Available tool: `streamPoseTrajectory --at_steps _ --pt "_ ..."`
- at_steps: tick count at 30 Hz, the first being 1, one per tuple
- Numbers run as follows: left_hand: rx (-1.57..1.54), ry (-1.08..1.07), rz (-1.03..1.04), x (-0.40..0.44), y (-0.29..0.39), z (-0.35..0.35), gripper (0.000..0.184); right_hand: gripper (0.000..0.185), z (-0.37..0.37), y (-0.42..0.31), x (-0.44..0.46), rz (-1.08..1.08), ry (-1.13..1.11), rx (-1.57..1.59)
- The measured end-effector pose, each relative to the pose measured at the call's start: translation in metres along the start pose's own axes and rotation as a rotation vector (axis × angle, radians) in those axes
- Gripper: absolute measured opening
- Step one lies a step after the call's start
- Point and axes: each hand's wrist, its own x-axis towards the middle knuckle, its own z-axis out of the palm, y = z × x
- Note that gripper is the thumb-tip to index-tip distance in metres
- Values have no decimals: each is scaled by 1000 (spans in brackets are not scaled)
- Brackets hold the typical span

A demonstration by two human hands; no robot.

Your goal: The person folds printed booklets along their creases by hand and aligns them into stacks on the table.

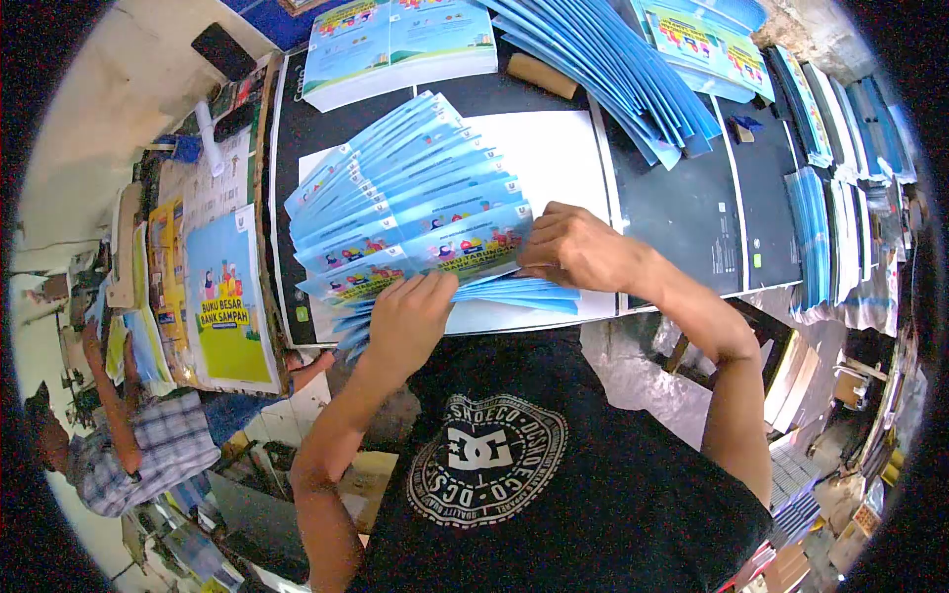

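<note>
Across the black-topped worktable [672, 232], left hand [415, 314] and right hand [583, 247] have fingers [395, 294] clamped on fanned blue sheets [425, 212].

A cream-coloured, stained plaster wall [69, 178] with a thin crack rises at the left, and a rough, blotchy tan wall [822, 32] shows at the upper right. A wide black-topped table [682, 232], divided by narrow white lines, stands brightly lit between them. Beyond its near edge lie a smudged grey floor [633, 371] and pale square floor tiles [308, 398].
</note>
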Motion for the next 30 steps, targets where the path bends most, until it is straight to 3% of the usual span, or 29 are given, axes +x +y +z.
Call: streamPoseTrajectory --at_steps 6,10,13,16,23,28,30 --pt "-38 -22 -2 -2 -3 5 21 12 -11 5 -29 116 180 11" --pt "24 -10 23 2 -2 2 16 12 -10 0 -39 118 97 -98" --pt "45 12 56 3 -2 0 14 12 -5 2 -42 96 210 -3" --pt "20 18 46 2 -3 1 14 13 -14 10 -56 229 265 41" --pt "14 10 43 3 -1 -3 19 13 -8 7 -68 232 254 163" --pt "29 1 31 0 -1 -2 23 14 10 19 -79 402 416 495" --pt "27 -15 16 0 -1 -1 25 31 29 24 -87 465 489 678"
